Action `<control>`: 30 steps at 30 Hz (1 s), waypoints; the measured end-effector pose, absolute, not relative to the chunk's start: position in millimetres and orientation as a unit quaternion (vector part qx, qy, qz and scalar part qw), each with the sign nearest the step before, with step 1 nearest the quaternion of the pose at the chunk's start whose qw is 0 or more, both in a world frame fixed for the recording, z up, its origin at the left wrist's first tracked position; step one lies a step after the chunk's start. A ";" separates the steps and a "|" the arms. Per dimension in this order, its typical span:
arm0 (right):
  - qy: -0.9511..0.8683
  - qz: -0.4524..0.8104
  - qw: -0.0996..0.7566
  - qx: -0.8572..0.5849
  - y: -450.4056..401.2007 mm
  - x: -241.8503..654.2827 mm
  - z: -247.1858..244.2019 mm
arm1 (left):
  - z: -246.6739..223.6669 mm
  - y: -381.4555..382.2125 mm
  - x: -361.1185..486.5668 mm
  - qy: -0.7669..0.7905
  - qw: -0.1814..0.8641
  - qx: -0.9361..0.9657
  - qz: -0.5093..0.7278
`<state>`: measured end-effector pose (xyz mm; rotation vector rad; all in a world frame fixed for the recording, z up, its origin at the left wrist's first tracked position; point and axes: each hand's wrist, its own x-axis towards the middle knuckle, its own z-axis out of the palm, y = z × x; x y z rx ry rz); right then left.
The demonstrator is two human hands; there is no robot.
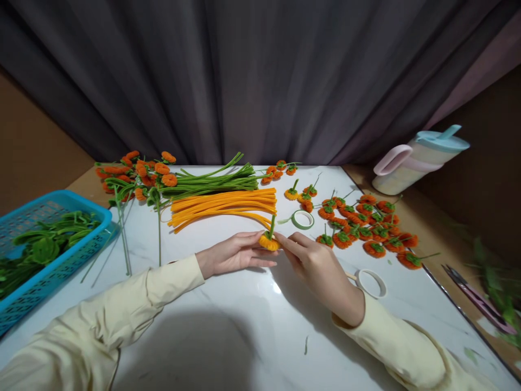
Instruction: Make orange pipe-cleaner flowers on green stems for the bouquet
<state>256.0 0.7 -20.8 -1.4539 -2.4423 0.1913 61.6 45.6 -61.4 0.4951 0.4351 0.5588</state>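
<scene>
Over the middle of the white tabletop, a yellow-orange pipe-cleaner flower [269,242] is held with its green stem pointing up. My left hand [234,252] has its thumb at the flower's left edge and its other fingers stretched out beneath it. From the right, my right hand [319,266] pinches the flower's edge; its fingertips are partly hidden. Just beyond my hands lie a bundle of orange pipe cleaners [222,209] and a bundle of green ones [220,182]. A roll of green tape [303,219] lies behind my right hand.
Many orange flower heads [362,220] spread at the right, and stemmed orange flowers [142,171] pile at the back left. A blue basket [106,214] holds green leaves. A white tape roll [371,283], pink-handled pliers-like tool [480,301] and tumbler [419,163] are at the right.
</scene>
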 end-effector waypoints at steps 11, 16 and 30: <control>-0.855 -0.008 0.156 -0.494 0.9 257.7 -23.2 | -65.0 48.7 60.9 0.190 0.922 0.216 0.258; -0.858 -0.049 0.143 -0.491 1.0 256.5 -21.6 | -65.2 48.2 60.7 0.198 0.917 0.223 0.267; -0.877 -0.143 0.115 -0.444 -3.0 253.8 -11.9 | -64.5 48.5 59.8 0.212 0.913 0.228 0.264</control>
